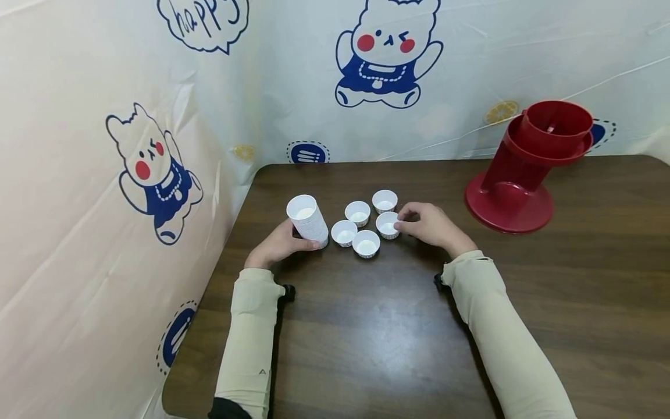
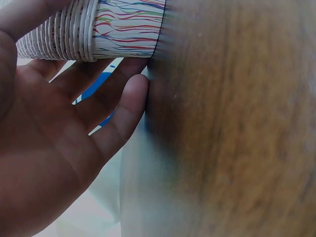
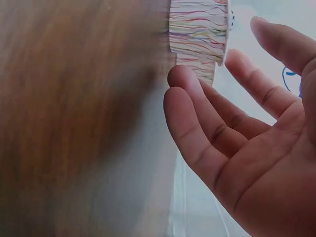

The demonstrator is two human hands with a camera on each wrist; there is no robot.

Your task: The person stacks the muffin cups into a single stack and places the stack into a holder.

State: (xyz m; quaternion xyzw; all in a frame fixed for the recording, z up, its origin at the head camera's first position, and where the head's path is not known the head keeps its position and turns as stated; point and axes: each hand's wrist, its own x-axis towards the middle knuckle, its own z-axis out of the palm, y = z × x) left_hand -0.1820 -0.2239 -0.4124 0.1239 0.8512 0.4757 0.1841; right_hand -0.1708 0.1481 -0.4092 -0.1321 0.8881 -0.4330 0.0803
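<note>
A tall stack of white paper cups (image 1: 307,220) with coloured wavy lines stands on the table at the left. My left hand (image 1: 280,241) holds it low on its side, thumb in front and fingers behind; the nested rims (image 2: 74,32) show in the left wrist view. Right of the stack, several single paper cups (image 1: 366,244) sit mouth up in a loose cluster. My right hand (image 1: 430,226) is at the right edge of one paper cup (image 1: 387,225). Seen from the right wrist, thumb and fingers (image 3: 180,111) are spread apart beside that cup's rim.
On the brown table (image 1: 377,343), a dark red plastic stand (image 1: 515,186) with a round base and a bowl-like top stands at the back right. A white curtain (image 1: 293,75) printed with cartoon bears hangs behind and along the left edge.
</note>
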